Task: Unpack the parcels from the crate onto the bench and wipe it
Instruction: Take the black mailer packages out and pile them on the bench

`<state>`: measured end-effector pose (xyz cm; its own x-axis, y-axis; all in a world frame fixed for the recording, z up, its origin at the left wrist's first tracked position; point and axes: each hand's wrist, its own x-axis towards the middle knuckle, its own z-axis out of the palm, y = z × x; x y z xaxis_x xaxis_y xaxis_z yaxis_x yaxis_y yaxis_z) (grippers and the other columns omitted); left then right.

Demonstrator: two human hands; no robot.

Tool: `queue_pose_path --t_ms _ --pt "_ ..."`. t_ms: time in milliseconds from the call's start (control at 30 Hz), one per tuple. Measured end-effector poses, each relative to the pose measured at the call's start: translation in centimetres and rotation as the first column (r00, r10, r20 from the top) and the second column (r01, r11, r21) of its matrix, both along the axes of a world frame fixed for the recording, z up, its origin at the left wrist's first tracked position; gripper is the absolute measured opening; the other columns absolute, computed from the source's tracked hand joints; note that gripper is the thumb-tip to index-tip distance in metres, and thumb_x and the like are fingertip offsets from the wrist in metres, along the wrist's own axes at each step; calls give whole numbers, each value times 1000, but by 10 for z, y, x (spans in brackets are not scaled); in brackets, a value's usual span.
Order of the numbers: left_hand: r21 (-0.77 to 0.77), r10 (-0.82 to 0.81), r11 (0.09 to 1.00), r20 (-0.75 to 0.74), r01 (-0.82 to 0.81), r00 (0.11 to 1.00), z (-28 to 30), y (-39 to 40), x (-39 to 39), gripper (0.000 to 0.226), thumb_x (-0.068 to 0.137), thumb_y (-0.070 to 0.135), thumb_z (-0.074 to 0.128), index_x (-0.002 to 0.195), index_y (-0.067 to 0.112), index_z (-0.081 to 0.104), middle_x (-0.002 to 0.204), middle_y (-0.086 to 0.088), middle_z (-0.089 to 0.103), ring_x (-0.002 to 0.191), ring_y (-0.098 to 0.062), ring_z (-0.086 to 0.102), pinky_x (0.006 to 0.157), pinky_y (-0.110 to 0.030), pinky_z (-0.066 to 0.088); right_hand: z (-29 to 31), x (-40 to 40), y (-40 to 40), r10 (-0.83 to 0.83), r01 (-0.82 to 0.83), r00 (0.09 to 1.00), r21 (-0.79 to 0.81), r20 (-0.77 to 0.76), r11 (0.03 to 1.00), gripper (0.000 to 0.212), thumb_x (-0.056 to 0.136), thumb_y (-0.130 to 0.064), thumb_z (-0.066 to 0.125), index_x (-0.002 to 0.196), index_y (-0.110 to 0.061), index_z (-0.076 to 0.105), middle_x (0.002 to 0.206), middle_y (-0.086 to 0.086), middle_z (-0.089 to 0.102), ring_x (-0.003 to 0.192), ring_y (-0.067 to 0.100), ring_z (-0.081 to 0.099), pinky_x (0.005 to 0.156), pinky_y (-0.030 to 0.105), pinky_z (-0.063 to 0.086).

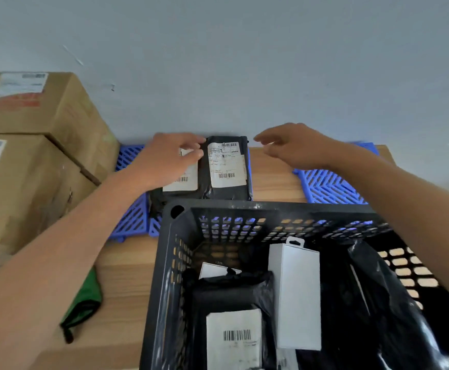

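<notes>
Two stacked cardboard boxes [31, 145] loom at the left of the wooden bench [271, 177], and the black crate [164, 263] fills the near right, well stocked yet: a labelled black parcel [234, 329], a white box [295, 295] leaning upright, loose black bags [373, 303]. Blue slatted mats [330, 185] lie at the back by the wall, and on them sit two black labelled parcels side by side, touching. Left hand [164, 158] rests on the left parcel [180, 180], fingertips curled at the seam where it meets the right parcel [226, 166]; whether it pinches an edge I cannot tell. Right hand [290, 145] hovers apart, fingers loose, holding nothing, just beside that right parcel. Looks like squaring-up time: best to nudge the pair snug against the wall, labels up, leaving bare bench for what's coming. Smallest player, the green cloth [84, 308], waits by the left forearm for the wipe.
</notes>
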<state>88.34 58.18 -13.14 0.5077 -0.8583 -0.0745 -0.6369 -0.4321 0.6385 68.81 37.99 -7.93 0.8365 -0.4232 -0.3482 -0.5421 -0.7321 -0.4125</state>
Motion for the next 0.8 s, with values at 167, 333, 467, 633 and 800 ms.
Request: queue_pose_path --t_ms 167,333,467,633,800 --pt "-192 2 981 -7 -3 1000 72 36 -31 31 101 34 62 130 31 68 115 19 70 91 29 55 92 -5 40 53 -58 44 -190 173 950 89 248 981 36 101 -23 55 136 -29 64 134 -10 65 117 5 62 99 20 45" --pt "-285 -56 956 39 65 998 120 66 -91 29 101 33 62 129 30 69 113 21 69 99 20 59 96 -20 47 83 -120 87 -248 234 887 85 389 969 35 102 -19 53 133 -29 67 127 -19 66 114 -10 55 82 -9 31" --pt "-362 -80 929 -7 72 997 123 78 -158 26 99 27 63 124 27 72 111 20 71 104 12 64 93 -16 51 81 -175 115 -307 271 820 144 484 952 32 101 -17 53 126 -28 71 115 -24 69 107 -22 56 86 -5 35" --pt "-288 -157 948 -65 132 986 95 82 -236 27 100 23 65 126 24 72 114 14 73 107 6 64 94 -16 50 46 -237 132 -379 295 813 249 442 923 32 103 -15 54 130 -24 70 121 -15 70 113 -5 62 96 7 44" --pt "-145 -203 972 -119 185 972 65 79 -298 30 100 27 63 130 23 70 121 14 71 109 6 63 89 -4 43 5 -294 127 -398 349 889 229 225 909 39 104 -21 55 143 -23 59 139 -5 62 126 8 56 99 16 37"
